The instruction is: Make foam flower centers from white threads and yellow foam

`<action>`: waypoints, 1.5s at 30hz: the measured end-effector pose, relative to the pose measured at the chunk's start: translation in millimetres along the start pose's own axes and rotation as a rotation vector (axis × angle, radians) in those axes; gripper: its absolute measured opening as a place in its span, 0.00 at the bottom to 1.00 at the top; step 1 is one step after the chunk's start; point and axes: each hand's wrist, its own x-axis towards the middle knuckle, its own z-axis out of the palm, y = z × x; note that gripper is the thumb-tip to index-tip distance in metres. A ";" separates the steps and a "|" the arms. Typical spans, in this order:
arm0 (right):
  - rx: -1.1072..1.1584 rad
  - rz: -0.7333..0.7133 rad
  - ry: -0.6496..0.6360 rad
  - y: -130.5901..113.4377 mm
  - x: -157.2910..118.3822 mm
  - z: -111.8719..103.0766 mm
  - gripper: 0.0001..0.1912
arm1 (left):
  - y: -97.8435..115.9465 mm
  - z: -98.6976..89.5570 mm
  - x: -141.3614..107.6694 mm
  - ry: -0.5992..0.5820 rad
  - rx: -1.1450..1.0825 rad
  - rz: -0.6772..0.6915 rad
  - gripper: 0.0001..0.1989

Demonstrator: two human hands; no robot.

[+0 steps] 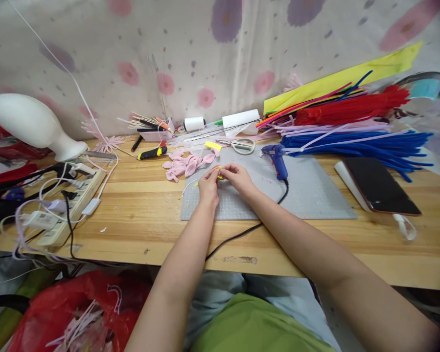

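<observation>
Over the grey cutting mat [315, 195], my left hand [208, 187] pinches a small yellow piece [220, 177] whose exact kind I cannot make out. The fingers of my right hand [238, 178] close on the same piece from the other side, and both hands hide most of it. A thin white strand [188, 187] curves out beside my left hand. Just behind my hands lie pink fuzzy petal shapes [186, 165], with a yellow strip [213, 145] behind them. To the right, a blue glue gun [277, 160] rests on the mat, near a pair of scissors [243, 145].
Bundles of blue pipe cleaners [359, 144] and red pipe cleaners [355, 110] fill the back right. A phone [383, 185] leans at the right. A power strip [71, 210] with tangled cables and a white foam head [29, 122] stand left. The glue gun's cord [238, 237] crosses the table front.
</observation>
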 end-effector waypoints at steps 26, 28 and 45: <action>0.231 0.254 -0.193 -6.0 1.4 -14.2 0.10 | 10.3 -0.9 -1.0 -0.190 0.011 -0.111 0.12; 0.251 0.280 -0.213 -6.8 0.8 -15.3 0.10 | 11.4 -1.0 -1.7 -0.196 0.015 -0.118 0.12; 0.138 0.062 0.019 -11.0 1.4 -29.3 0.12 | 17.7 -2.8 0.5 -0.084 -0.107 -0.203 0.09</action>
